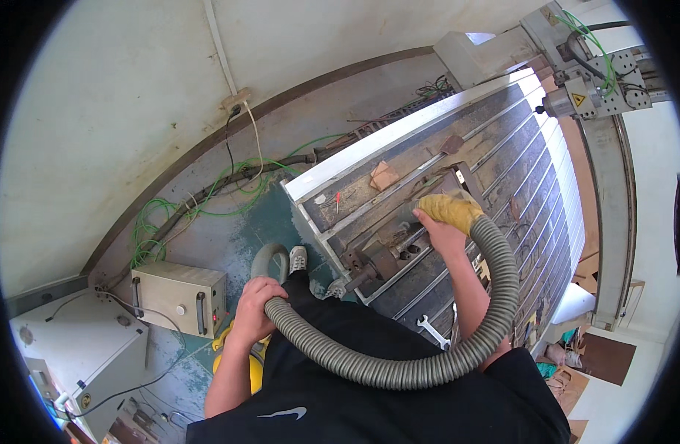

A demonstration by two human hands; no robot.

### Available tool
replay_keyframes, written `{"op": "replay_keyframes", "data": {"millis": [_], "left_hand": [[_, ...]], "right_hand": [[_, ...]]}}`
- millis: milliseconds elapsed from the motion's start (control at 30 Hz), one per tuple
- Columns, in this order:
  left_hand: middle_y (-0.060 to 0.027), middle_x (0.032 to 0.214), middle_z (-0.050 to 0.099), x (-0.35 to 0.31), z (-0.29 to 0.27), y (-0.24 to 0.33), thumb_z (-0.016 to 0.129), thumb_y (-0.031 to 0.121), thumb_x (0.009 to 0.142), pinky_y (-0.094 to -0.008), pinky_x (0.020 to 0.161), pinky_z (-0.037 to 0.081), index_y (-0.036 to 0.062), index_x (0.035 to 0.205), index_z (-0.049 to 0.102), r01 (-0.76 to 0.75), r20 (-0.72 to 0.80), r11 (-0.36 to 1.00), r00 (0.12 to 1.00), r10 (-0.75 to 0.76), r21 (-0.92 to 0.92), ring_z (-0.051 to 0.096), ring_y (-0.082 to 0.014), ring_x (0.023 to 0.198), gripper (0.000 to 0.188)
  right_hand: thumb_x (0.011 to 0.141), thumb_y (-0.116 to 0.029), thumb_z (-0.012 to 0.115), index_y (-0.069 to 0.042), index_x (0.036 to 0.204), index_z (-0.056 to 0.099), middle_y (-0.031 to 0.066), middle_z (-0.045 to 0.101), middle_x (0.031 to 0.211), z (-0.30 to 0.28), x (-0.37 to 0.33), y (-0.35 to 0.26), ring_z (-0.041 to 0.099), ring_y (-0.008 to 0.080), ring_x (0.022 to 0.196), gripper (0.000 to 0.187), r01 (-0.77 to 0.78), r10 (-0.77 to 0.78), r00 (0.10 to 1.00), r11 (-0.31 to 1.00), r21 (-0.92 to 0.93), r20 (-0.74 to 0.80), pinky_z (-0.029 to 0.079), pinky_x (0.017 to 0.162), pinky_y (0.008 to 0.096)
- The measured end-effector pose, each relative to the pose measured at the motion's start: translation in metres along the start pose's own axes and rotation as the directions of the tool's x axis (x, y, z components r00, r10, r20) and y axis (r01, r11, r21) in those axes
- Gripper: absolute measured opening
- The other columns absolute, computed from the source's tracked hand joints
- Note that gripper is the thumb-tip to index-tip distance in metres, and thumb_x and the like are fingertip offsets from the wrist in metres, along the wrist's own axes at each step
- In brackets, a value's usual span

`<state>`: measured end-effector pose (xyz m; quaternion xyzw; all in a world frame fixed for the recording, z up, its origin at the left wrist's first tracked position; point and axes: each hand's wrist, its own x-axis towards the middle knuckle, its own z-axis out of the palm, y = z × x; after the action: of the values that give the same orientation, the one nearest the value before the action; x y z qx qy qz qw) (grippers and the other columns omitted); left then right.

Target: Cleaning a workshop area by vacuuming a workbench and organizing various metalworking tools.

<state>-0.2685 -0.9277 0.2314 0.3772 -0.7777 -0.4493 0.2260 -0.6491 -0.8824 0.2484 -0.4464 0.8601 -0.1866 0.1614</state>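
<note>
— Where are the hands right now?

— Both are on the ribbed grey vacuum hose [399,366]. The right hand [440,235] is clenched around its front end, just behind a yellow cloth-wrapped nozzle [451,209]. The left hand [257,303] is wrapped around the hose lower down, near the person's waist, above the floor [221,237].

— And where does the hose run?

— It comes up from behind the left hand, loops across the front of the dark shirt, curves up along the right forearm and ends at the nozzle, which sits over the near part of the slotted machine surface [502,163].

— Which way does the tip point?

— Away from the person's body and leftward, toward the near corner of the surface. At the end, its long axis lies roughly crosswise to the rails; farther back the hose bends in a wide arc.

— How far along does the cleaning look?

— Judging by the bed, early to middle. Dust and chips lie in the channels, a small wooden block [384,176] sits near the far edge, and a clamp fixture [373,265] stands just left of the nozzle. A wrench [434,331] lies on the near rail. Much of the surface toward the spindle head [587,92] looks dusty, so I'd say most of it is left.
</note>
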Motion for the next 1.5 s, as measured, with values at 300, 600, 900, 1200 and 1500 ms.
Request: {"op": "replay_keyframes", "data": {"millis": [300, 600, 900, 1200, 1500], "left_hand": [[-0.0068, 0.085, 0.055, 0.006, 0.001, 0.000, 0.071, 0.008, 0.058, -0.0369, 0.082, 0.041, 0.0097, 0.082, 0.059, -0.013, 0.013, 1.000, 1.000, 0.013, -0.011, 0.055, -0.0272, 0.087, 0.027], [-0.0068, 0.085, 0.055, -0.007, 0.000, -0.006, 0.072, 0.008, 0.058, -0.0367, 0.081, 0.041, 0.0090, 0.081, 0.058, 0.016, -0.044, 0.998, 0.999, -0.018, -0.053, 0.055, -0.0267, 0.086, 0.027], [-0.0077, 0.084, 0.056, -0.011, 0.001, -0.008, 0.074, 0.008, 0.058, -0.0366, 0.079, 0.042, 0.0082, 0.081, 0.057, 0.024, -0.070, 0.999, 0.997, -0.026, -0.032, 0.055, -0.0276, 0.086, 0.028], [-0.0077, 0.082, 0.055, -0.006, 0.000, -0.009, 0.073, 0.008, 0.059, -0.0376, 0.078, 0.042, 0.0082, 0.079, 0.058, -0.009, -0.042, 0.999, 0.999, 0.007, -0.040, 0.054, -0.0286, 0.084, 0.025], [-0.0072, 0.084, 0.055, -0.007, 0.000, -0.009, 0.073, 0.009, 0.059, -0.0381, 0.080, 0.041, 0.0082, 0.079, 0.057, 0.039, -0.030, 0.998, 0.999, -0.040, -0.040, 0.054, -0.0287, 0.086, 0.026]], "right_hand": [[0.077, -0.050, 0.061, -0.006, 0.111, 0.057, 0.0112, 0.058, 0.113, 0.014, 0.007, -0.023, 0.048, 0.0256, 0.113, 0.056, 0.042, -0.042, 0.995, 0.999, 0.006, 0.094, 0.034, 0.097, 0.0355], [0.074, -0.058, 0.058, -0.015, 0.119, 0.054, 0.0133, 0.047, 0.128, 0.042, 0.055, -0.034, 0.045, 0.0311, 0.117, 0.063, 0.112, -0.037, 0.987, 0.856, -0.505, 0.156, 0.025, 0.102, 0.0388], [0.073, -0.075, 0.041, -0.009, 0.121, 0.054, 0.0145, 0.058, 0.114, 0.067, 0.026, -0.061, 0.053, 0.0278, 0.109, 0.082, 0.213, 0.007, 0.907, 0.855, -0.474, 0.421, 0.039, 0.093, 0.0372], [0.074, -0.076, 0.037, -0.009, 0.127, 0.047, 0.0165, 0.052, 0.122, 0.084, -0.011, -0.059, 0.053, 0.0304, 0.110, 0.085, 0.275, -0.123, 0.908, 0.897, -0.347, 0.401, 0.038, 0.095, 0.0376], [0.078, -0.070, 0.040, -0.007, 0.120, 0.053, 0.0156, 0.056, 0.118, 0.023, 0.030, -0.076, 0.051, 0.0296, 0.113, 0.077, 0.034, 0.282, 0.766, 0.880, -0.474, 0.578, 0.036, 0.097, 0.0372]]}}
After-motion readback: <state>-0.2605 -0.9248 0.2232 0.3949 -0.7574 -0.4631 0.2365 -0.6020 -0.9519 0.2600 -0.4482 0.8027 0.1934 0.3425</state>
